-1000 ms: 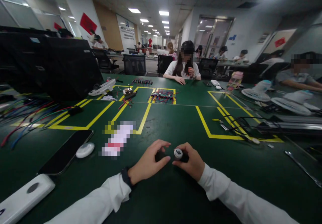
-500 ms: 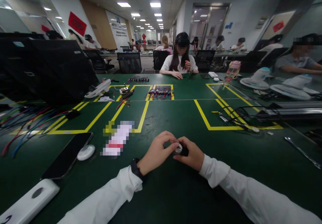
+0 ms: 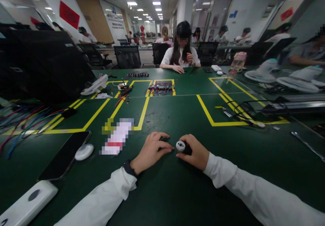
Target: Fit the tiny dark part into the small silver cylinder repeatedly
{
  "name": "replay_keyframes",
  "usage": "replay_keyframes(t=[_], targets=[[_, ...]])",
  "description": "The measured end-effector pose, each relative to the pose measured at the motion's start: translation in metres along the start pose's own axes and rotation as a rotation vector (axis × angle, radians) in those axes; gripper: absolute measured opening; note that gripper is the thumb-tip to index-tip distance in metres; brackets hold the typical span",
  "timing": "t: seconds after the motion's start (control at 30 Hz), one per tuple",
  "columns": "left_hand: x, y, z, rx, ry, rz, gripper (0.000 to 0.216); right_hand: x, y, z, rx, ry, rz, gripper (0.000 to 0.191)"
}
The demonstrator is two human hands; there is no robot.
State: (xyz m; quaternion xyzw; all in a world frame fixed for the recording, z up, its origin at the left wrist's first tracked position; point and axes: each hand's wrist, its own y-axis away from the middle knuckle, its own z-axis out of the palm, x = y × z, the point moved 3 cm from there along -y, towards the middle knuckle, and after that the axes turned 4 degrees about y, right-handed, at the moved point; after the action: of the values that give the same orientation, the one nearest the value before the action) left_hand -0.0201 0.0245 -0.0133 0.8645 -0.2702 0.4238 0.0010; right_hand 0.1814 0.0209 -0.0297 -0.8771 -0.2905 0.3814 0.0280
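Observation:
Near the middle of the green table, my right hand (image 3: 197, 152) holds a small round cylinder (image 3: 180, 146) between thumb and fingers. The cylinder's pale grey end faces up and shows dark holes; my fingers hide part of its side, and its exact kind cannot be made out. Just to its left is my left hand (image 3: 152, 151), empty, with thumb and fingers apart and their tips a little short of the cylinder. A dark band circles my left wrist.
To the left lie a black phone (image 3: 66, 155), a white oval case (image 3: 84, 151), a white device (image 3: 29, 202) and a blurred paper (image 3: 118, 136). Wires (image 3: 161, 87) lie inside yellow tape farther back. Black cables (image 3: 238, 109) and a metal tool (image 3: 310, 145) are right. A person (image 3: 181, 51) sits opposite.
My left hand has come off the cylinder and moved left, its fingers opening. My right hand still holds the cylinder, whose top is now uncovered. The view has shifted slightly.

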Motion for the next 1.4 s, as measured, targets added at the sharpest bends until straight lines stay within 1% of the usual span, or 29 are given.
replay_keyframes(t=[0.1,0.2,0.3,0.37,0.47,0.57,0.67,0.73,0.8,0.83,0.87,0.9,0.93,0.97,1.0,1.03,1.07,1.13,1.17,1.23,1.3,1.33,1.4], targets=[[-0.003,-0.001,0.003,-0.036,-0.009,-0.008,0.013,-0.001,0.0,0.001,0.005,0.018,-0.019,0.04],[-0.002,-0.001,0.0,-0.036,0.023,-0.006,0.02,-0.003,0.002,0.002,0.036,0.031,-0.024,0.038],[0.0,0.002,-0.008,0.003,0.086,-0.022,0.024,0.001,0.007,-0.01,0.147,0.059,0.017,0.037],[-0.003,0.009,-0.017,0.056,0.125,-0.058,0.024,0.015,0.014,-0.029,0.268,0.109,0.08,0.041],[-0.013,0.03,-0.034,0.15,0.164,-0.147,0.024,0.056,0.034,-0.073,0.481,0.232,0.233,0.056],[-0.026,0.055,-0.051,0.201,0.199,-0.243,0.025,0.107,0.072,-0.126,0.667,0.371,0.449,0.071],[-0.034,0.075,-0.063,0.212,0.227,-0.316,0.023,0.147,0.124,-0.172,0.759,0.487,0.702,0.077],[-0.035,0.082,-0.067,0.209,0.238,-0.346,0.023,0.16,0.154,-0.193,0.764,0.536,0.846,0.077],[-0.035,0.083,-0.068,0.2,0.243,-0.364,0.022,0.16,0.173,-0.205,0.772,0.588,0.939,0.078],[-0.034,0.083,-0.067,0.194,0.244,-0.37,0.022,0.154,0.175,-0.208,0.792,0.649,0.928,0.08],[-0.033,0.082,-0.066,0.186,0.244,-0.374,0.022,0.144,0.171,-0.207,0.82,0.732,0.86,0.082],[-0.033,0.081,-0.065,0.177,0.244,-0.378,0.023,0.131,0.162,-0.203,0.84,0.806,0.722,0.08],[-0.032,0.08,-0.064,0.168,0.243,-0.381,0.023,0.116,0.149,-0.194,0.831,0.852,0.534,0.075],[-0.032,0.079,-0.063,0.16,0.242,-0.383,0.024,0.1,0.132,-0.181,0.783,0.859,0.33,0.066],[-0.032,0.079,-0.063,0.155,0.24,-0.384,0.024,0.085,0.114,-0.163,0.698,0.825,0.146,0.055],[-0.032,0.079,-0.063,0.153,0.238,-0.386,0.025,0.07,0.096,-0.143,0.586,0.759,0.01,0.044],[-0.033,0.08,-0.063,0.153,0.236,-0.387,0.025,0.057,0.078,-0.121,0.466,0.689,-0.08,0.035],[-0.034,0.081,-0.064,0.159,0.234,-0.387,0.025,0.032,0.047,-0.074,0.255,0.581,-0.173,0.028],[-0.035,0.081,-0.064,0.163,0.233,-0.386,0.025,0.021,0.034,-0.053,0.182,0.532,-0.205,0.028],[-0.036,0.082,-0.065,0.173,0.23,-0.386,0.025,0.001,0.013,-0.017,0.093,0.452,-0.254,0.035],[-0.036,0.082,-0.065,0.183,0.224,-0.384,0.025,-0.012,-0.002,0.008,0.056,0.405,-0.288,0.04],[-0.035,0.082,-0.065,0.187,0.22,-0.384,0.025,-0.016,-0.007,0.015,0.045,0.391,-0.303,0.038],[-0.034,0.082,-0.066,0.188,0.214,-0.382,0.025,-0.02,-0.013,0.024,0.03,0.376,-0.328,0.026]])
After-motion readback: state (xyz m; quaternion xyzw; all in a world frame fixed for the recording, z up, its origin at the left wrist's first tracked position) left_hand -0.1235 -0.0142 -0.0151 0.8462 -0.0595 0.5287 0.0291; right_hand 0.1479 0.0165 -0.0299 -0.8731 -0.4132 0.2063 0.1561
